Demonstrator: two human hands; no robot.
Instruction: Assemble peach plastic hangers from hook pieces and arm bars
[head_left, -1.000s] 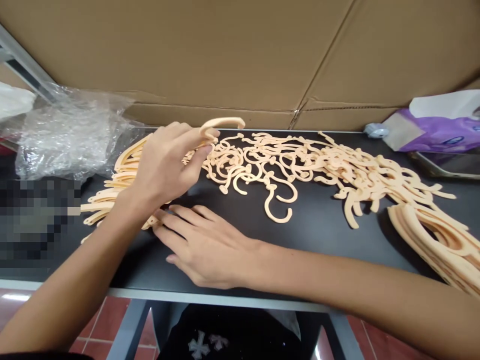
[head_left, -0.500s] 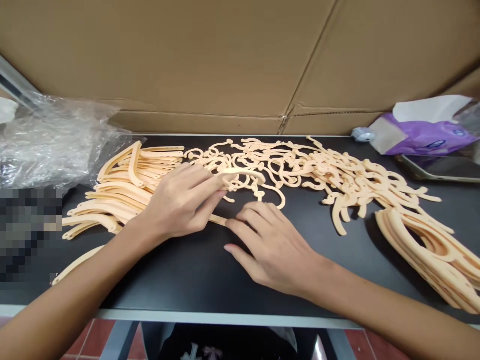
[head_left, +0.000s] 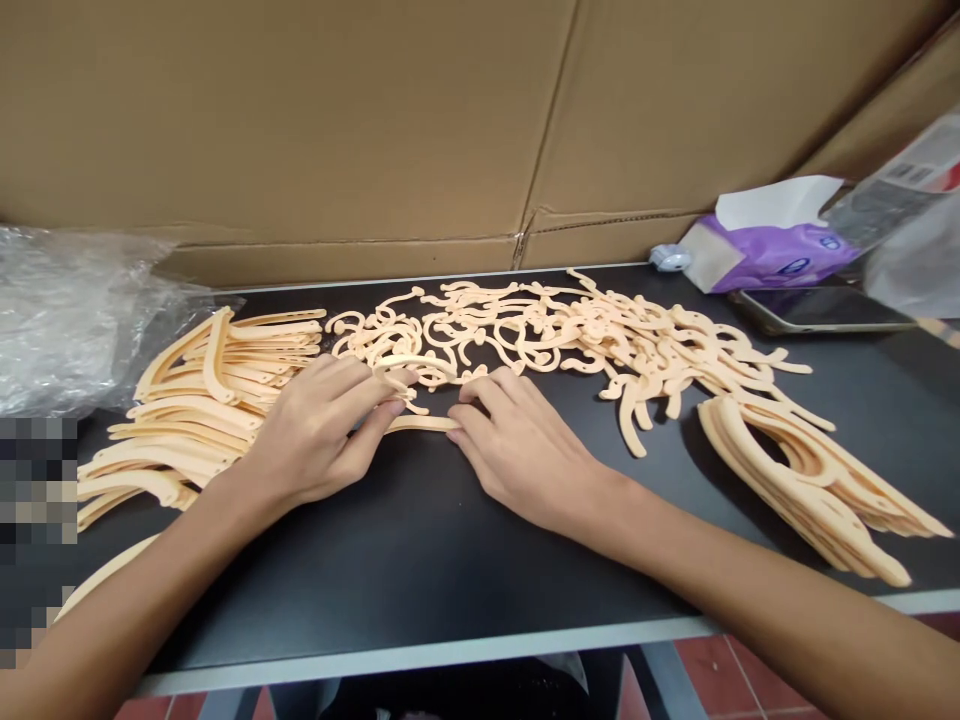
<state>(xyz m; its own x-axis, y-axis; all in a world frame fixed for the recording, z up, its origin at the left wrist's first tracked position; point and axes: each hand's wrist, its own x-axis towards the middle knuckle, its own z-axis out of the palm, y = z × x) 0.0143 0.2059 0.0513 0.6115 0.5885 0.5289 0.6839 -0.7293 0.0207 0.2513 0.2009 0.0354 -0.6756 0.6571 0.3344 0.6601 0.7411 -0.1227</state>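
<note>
My left hand (head_left: 322, 430) is closed, thumb against fingers, on a beige curved hook piece (head_left: 409, 362) that looks like part of a folding hanger. Just below its fingertips, a beige hanger arm (head_left: 424, 424) spans the gap between my two hands. The far end of this arm is pinched by the fingers of my right hand (head_left: 517, 445). How the hook and the arm meet is hidden by my left fingers. Loose hooks (head_left: 592, 325) lie heaped beyond both hands, and a pile of hanger arms (head_left: 225, 370) is beside my left wrist.
Stacked folded hangers (head_left: 802, 490) stand on the black table (head_left: 420, 580) at right. A phone (head_left: 817, 310) and a purple tissue pack (head_left: 772, 250) lie behind them. Clear plastic wrap (head_left: 75, 320) is at far left. A cardboard wall (head_left: 337, 120) closes off the back.
The camera view has swung right, so things appear further left. My right fingertips have closed more tightly on the arm's end, and the hook in my left hand sits lower.
</note>
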